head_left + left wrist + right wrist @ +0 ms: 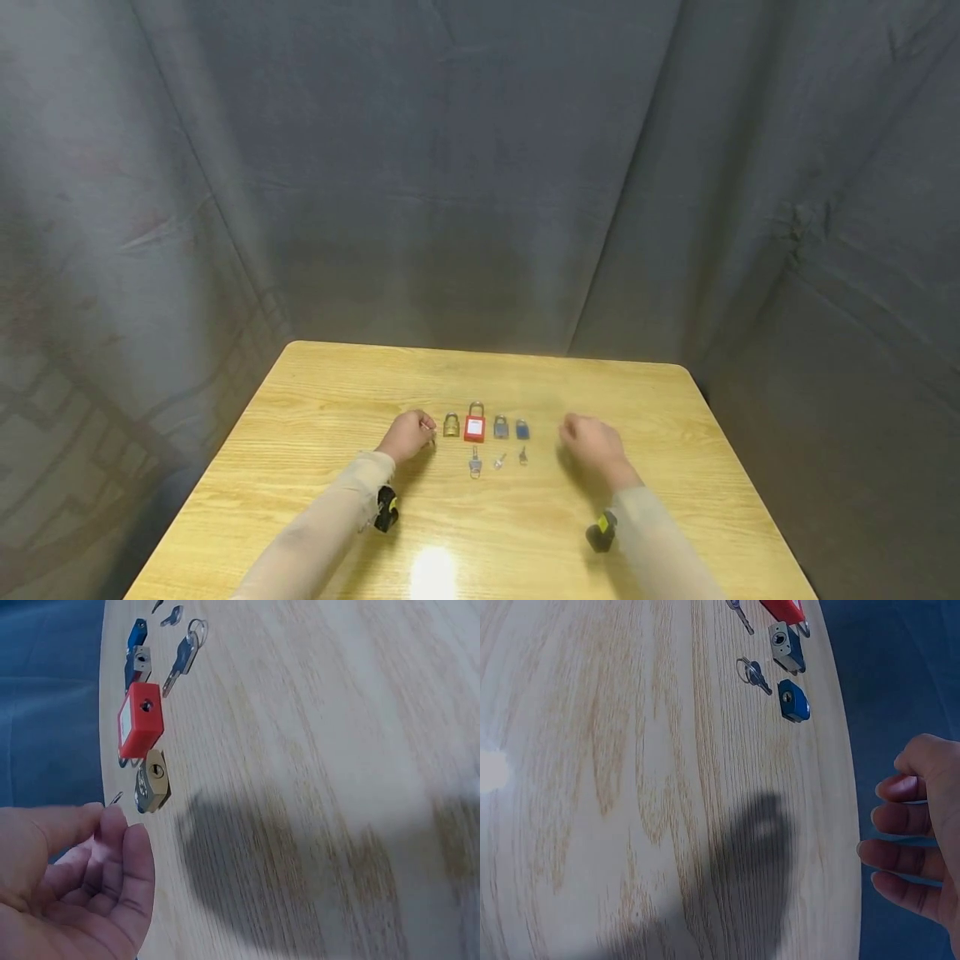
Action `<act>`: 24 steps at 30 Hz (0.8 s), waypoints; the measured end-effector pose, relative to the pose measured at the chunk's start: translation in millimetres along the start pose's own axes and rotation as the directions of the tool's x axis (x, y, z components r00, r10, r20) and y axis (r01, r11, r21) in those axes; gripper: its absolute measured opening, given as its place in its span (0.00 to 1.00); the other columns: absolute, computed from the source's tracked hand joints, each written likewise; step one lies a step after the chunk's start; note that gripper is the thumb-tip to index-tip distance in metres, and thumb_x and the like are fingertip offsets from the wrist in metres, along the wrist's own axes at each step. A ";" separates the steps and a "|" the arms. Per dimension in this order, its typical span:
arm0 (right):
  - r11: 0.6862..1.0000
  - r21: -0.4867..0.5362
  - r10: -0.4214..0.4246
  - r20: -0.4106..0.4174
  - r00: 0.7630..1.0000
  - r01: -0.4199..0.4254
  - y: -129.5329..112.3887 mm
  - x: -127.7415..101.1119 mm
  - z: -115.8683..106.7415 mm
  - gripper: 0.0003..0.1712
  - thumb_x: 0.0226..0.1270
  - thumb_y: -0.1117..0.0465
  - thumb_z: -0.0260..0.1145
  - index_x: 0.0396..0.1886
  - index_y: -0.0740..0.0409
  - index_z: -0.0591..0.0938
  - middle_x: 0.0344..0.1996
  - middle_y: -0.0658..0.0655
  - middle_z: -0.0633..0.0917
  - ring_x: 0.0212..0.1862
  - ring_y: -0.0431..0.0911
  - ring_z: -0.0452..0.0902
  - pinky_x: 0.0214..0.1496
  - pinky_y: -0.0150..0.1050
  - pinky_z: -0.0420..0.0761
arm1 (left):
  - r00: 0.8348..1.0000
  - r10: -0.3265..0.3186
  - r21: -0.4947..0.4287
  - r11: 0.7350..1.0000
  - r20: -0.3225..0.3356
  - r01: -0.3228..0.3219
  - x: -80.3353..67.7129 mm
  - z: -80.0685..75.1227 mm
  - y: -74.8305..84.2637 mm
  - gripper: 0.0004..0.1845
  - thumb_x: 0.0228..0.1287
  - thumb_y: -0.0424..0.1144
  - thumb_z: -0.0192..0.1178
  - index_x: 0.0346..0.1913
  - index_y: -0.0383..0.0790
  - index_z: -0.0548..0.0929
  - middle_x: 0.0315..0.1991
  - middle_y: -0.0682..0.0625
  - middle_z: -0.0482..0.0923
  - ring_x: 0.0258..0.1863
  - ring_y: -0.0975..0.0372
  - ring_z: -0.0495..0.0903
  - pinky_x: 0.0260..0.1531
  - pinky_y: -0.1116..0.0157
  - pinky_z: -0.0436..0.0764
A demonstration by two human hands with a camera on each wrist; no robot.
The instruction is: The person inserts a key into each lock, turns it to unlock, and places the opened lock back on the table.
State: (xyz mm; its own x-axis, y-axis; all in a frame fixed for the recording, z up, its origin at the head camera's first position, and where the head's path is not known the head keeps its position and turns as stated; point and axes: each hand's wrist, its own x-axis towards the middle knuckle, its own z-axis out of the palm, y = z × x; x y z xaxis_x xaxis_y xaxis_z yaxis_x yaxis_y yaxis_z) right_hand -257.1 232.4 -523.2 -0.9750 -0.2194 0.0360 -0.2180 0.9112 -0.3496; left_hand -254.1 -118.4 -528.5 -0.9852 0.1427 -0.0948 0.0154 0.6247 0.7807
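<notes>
My left hand (408, 434) pinches a small metal key between thumb and fingertips; only the key's tip (116, 798) shows in the left wrist view. Just right of that hand lies a brass padlock (451, 426). Beside it, in a row, are a red padlock (474, 429) with a white label, a silver-grey padlock (501, 428) and a blue padlock (522, 430). Right of the row hovers my right hand (592, 446), its fingers loosely curled around nothing. The right wrist view shows that hand's fingers (907, 859) apart from the blue padlock.
In front of the padlocks lie a larger key on a ring (475, 463), a small key (499, 461) and another key on a ring (523, 456). All rest on a light wooden table (480, 533). Grey-blue curtains (465, 208) hang behind and at both sides.
</notes>
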 end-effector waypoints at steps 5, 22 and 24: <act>0.999 0.033 0.036 0.007 0.999 -0.036 -0.6 -1.8 1.8 0.14 0.74 0.53 0.52 0.28 0.49 0.77 0.19 0.47 0.75 0.23 0.41 0.70 0.31 0.36 0.75 | 0.997 -0.078 -0.102 0.992 0.023 0.080 -0.4 -2.1 -2.4 0.07 0.69 0.29 0.55 0.39 0.28 0.81 0.29 0.37 0.81 0.24 0.58 0.77 0.21 0.68 0.72; 1.000 0.003 0.014 0.009 1.000 -0.014 1.6 -0.2 3.2 0.10 0.71 0.55 0.55 0.29 0.50 0.78 0.19 0.46 0.75 0.23 0.41 0.70 0.28 0.35 0.74 | 0.958 -0.286 -0.566 0.793 -0.020 0.225 -0.1 1.4 -8.2 0.09 0.68 0.27 0.55 0.46 0.23 0.79 0.35 0.36 0.82 0.25 0.61 0.80 0.32 0.61 0.84; 1.000 0.009 0.014 0.013 1.000 -0.014 1.3 -0.5 3.5 0.11 0.72 0.55 0.55 0.29 0.50 0.77 0.19 0.46 0.75 0.22 0.41 0.69 0.28 0.35 0.73 | 0.951 -0.308 -0.615 0.754 -0.020 0.231 -0.2 2.6 -9.1 0.10 0.68 0.27 0.56 0.48 0.24 0.78 0.33 0.38 0.83 0.23 0.64 0.80 0.31 0.63 0.84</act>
State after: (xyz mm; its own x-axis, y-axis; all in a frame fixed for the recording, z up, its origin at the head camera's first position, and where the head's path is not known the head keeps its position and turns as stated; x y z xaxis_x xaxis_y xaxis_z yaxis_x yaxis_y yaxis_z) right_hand -256.8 232.5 -527.0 -0.9773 -0.2111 0.0191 -0.2038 0.9112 -0.3581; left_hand -253.6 -122.2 -537.2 -0.9451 -0.0721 -0.3186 -0.3214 0.0318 0.9464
